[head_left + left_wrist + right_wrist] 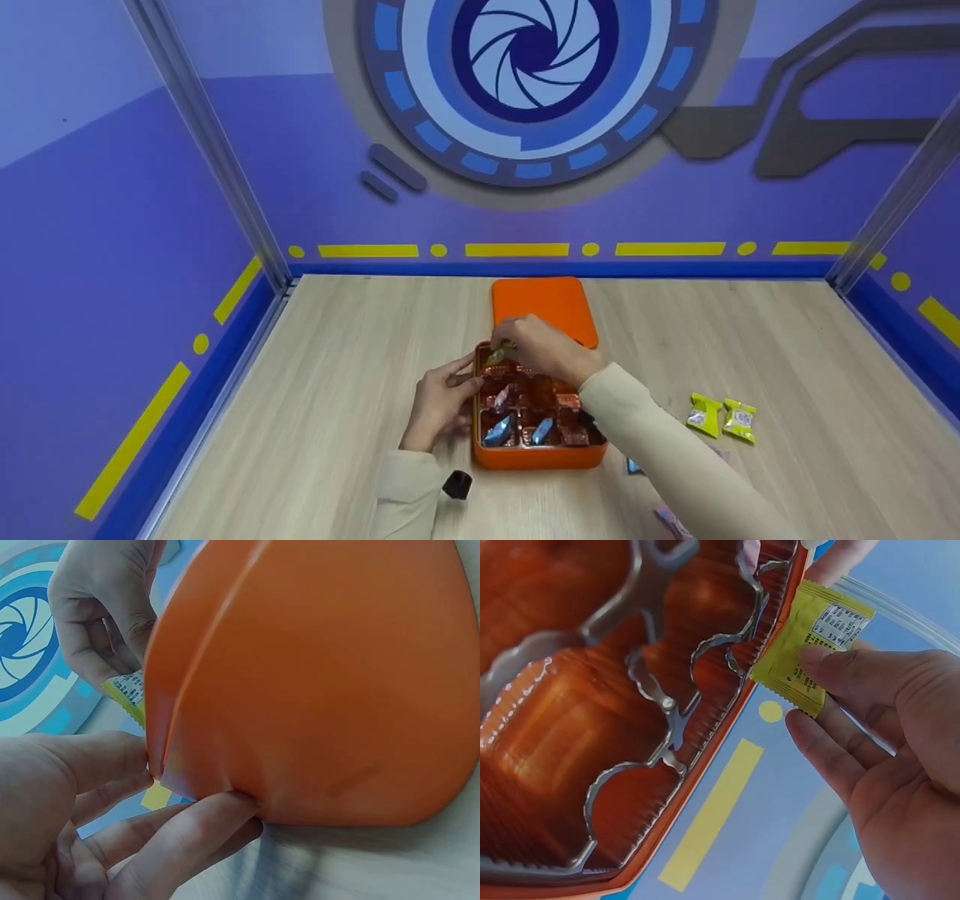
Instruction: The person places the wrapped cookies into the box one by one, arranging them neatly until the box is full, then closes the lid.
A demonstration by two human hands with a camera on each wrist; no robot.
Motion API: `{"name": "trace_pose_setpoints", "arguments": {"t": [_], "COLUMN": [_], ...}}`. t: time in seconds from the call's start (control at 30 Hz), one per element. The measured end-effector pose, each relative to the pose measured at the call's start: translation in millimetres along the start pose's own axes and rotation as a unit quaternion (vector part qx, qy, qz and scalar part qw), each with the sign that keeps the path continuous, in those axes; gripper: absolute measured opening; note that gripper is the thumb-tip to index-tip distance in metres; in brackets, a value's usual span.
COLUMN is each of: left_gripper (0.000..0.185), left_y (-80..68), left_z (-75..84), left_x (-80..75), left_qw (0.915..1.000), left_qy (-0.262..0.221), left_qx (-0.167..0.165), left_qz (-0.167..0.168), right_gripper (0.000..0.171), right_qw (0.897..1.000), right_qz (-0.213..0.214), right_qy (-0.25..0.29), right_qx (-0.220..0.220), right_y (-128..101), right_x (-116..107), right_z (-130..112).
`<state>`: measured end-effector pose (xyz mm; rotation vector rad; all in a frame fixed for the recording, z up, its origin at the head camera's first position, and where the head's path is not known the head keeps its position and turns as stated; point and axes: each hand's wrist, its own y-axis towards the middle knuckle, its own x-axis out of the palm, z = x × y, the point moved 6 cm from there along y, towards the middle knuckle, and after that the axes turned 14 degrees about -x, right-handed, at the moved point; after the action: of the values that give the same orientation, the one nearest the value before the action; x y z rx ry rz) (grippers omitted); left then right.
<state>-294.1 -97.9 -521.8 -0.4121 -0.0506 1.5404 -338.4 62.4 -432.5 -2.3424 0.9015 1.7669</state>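
An orange box [538,454] with a shiny compartment insert [660,701] sits on the wooden table, several wrapped sweets in its cells. My right hand [541,346] pinches a yellow-green sachet [810,645] over the box's far left corner; the sachet [499,352] hangs just above a cell, and the sachet [127,694] peeks out beside the box wall. My left hand [439,401] rests against the left side of the box [315,682], thumb and fingers touching its wall.
The orange lid [542,309] lies flat behind the box. Two yellow-green sachets [721,417] lie on the table to the right. A blue sweet [634,466] and a pink one [670,519] show under my right sleeve. Purple walls enclose the table.
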Motion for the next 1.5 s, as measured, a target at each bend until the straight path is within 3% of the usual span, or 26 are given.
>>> {"name": "trace_pose_setpoints", "arguments": {"t": [0.83, 1.5], "left_gripper": [0.049, 0.049], "left_y": [-0.7, 1.0], "left_z": [1.7, 0.8], "left_x": [0.1, -0.5], "left_qw": [0.9999, 0.9998], "left_qy": [0.013, 0.014], "left_qx": [0.01, 0.014], "left_qz": [-0.001, -0.001], "right_gripper": [0.017, 0.019], "right_qw": [0.998, 0.997], "right_qz": [-0.035, -0.004], "right_qy": [0.01, 0.052], "right_qx": [0.046, 0.063], "right_y": [-4, -12], "right_x": [15, 12], "right_z": [11, 12]}}
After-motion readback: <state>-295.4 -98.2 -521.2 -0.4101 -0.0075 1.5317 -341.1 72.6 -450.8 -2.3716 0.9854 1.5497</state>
